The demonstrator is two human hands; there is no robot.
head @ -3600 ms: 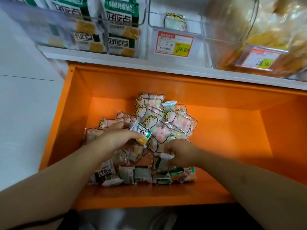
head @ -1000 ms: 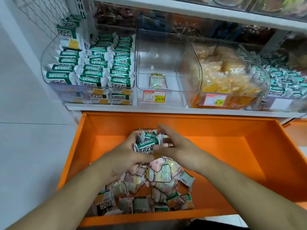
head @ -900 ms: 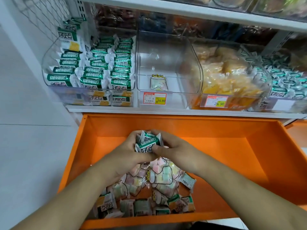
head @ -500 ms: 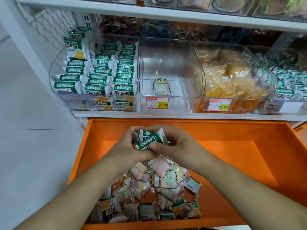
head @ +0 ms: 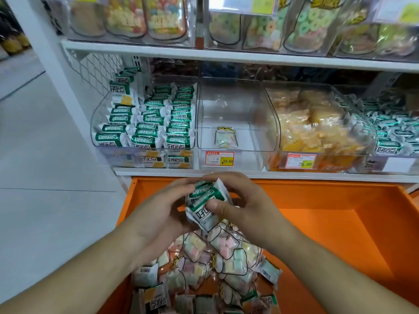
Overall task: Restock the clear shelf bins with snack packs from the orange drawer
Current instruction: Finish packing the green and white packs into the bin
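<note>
Orange sheet metal forms the open drawer (head: 317, 200) that fills the lower right of the frame, below a white shelf (head: 226, 174). A small stack of green-and-white snack packs (head: 205, 205) is held between both hands just above the drawer's back edge, at the centre of the frame. The left hand (head: 158, 209) is curled round the stack from the left, its fingers wrapped over the top; the right hand (head: 244, 202) is closed on the stack from the right, with the thumb pressed on the front pack. Beneath the hands, a heap of clear packs of pastel sweets (head: 217, 257) is seen in the drawer, with more green-and-white packs lying at the bottom edge of the frame.

On the shelf, a row of clear bins is shown. The left bin (head: 99, 123) is filled with neat rows of the same green-and-white packs. The middle bin (head: 235, 114) holds a single pastel pack (head: 225, 137), and a price tag (head: 219, 158) is fixed to its front. To its right, a bin of yellow packs (head: 317, 125) is seen, then a bin of green-and-silver packs (head: 394, 132) at the right edge. Jars of coloured sweets are ranged on the upper shelf (head: 226, 54) along the top of the frame
</note>
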